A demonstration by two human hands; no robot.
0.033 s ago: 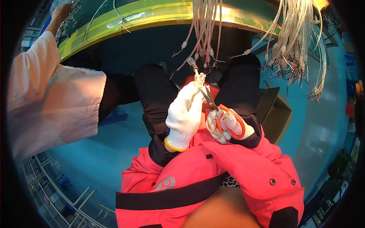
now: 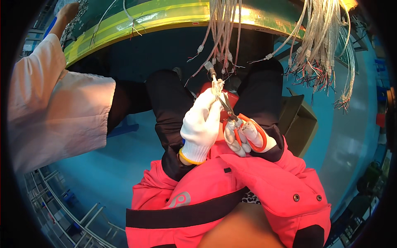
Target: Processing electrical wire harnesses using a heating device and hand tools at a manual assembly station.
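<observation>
Cable end (image 2: 217, 86) sits frayed mid-scene, near side of the worktop (image 2: 165, 24); left hand (image 2: 199, 124) has its grip clamped on it. Right hand (image 2: 249, 132) grip clamps orange-handled scissors (image 2: 232, 117), just beside. Wire bundle (image 2: 321, 45) hangs far right.

From my station I see matt knitted cloth over the left hand (image 2: 200, 120), smooth orange plastic and dark metal on the scissors (image 2: 230, 115), glossy clear-plastic cables (image 2: 320, 41) at two o'clock, a matt cardboard box (image 2: 300, 133) at three, and a matt cloth jacket (image 2: 231, 182) at six.
</observation>
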